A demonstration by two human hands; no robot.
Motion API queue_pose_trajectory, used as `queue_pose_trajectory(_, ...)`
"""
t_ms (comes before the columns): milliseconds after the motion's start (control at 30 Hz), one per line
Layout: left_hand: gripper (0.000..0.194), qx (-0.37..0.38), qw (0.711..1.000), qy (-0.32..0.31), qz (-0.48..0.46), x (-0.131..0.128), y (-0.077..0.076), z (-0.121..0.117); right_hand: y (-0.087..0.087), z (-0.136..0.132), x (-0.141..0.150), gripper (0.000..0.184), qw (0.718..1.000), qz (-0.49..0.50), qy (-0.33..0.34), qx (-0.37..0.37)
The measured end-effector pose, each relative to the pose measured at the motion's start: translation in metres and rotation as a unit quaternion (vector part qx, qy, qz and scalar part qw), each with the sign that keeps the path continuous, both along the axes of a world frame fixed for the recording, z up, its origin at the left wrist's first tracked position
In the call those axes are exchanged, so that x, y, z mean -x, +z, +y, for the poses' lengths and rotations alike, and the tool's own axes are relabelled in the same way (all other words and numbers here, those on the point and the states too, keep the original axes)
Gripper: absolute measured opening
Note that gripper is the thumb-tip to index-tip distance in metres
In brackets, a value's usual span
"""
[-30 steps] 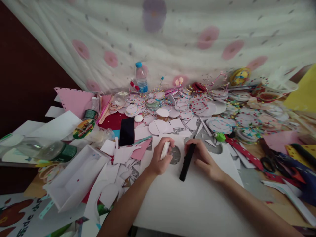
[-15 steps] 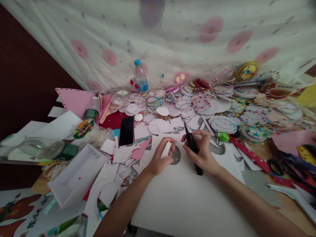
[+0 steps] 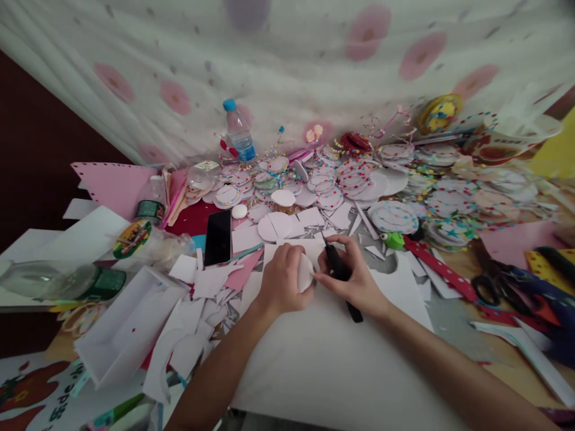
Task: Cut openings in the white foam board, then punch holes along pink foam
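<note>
My left hand (image 3: 281, 280) is closed around a white paper disc (image 3: 305, 273), held just above a large white sheet (image 3: 332, 365). My right hand (image 3: 354, 279) grips a black cutter knife (image 3: 340, 276), its tip pointing away from me, and its fingertips touch the disc's right edge. Both hands meet near the sheet's far edge. The hole cut in the sheet is hidden under the hands.
A black phone (image 3: 218, 237) lies left of the hands among white paper scraps (image 3: 204, 281). Several decorated paper discs (image 3: 354, 185) cover the far table, with a water bottle (image 3: 237, 131) behind. Black scissors (image 3: 492, 287) lie right; an open white box (image 3: 121, 323) lies left.
My right hand turned the black knife upright and brought it left against the disc. My left hand lifted the disc over the cut hole. The view shifted slightly.
</note>
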State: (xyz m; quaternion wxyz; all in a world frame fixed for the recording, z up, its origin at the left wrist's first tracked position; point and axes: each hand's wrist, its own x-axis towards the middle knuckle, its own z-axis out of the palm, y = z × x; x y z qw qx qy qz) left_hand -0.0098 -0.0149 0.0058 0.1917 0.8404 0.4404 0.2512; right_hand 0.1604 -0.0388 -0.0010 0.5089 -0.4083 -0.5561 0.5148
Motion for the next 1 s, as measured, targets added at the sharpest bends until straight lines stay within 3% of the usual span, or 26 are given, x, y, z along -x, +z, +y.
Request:
queue_pose_trajectory(333, 0.042, -0.014, 0.999, 0.026, 0.046, 0.0031, -0.0033, -0.0066, 0.0011, 0.0007, 0.0007, 0.053, 0.999, 0.011, 0.044, 0.007)
queue_pose_trajectory(667, 0.044, -0.027, 0.997, 0.035, 0.067, 0.0031, -0.0043, -0.0071, 0.0008, 0.0004, 0.0035, 0.049, 0.999, -0.031, 0.038, 0.002)
queue_pose_trajectory(1000, 0.043, 0.035, 0.999, -0.023, -0.012, 0.0029, -0.0014, -0.0067, 0.0037, 0.0032, -0.0036, 0.047, 0.997, -0.019, 0.075, 0.027)
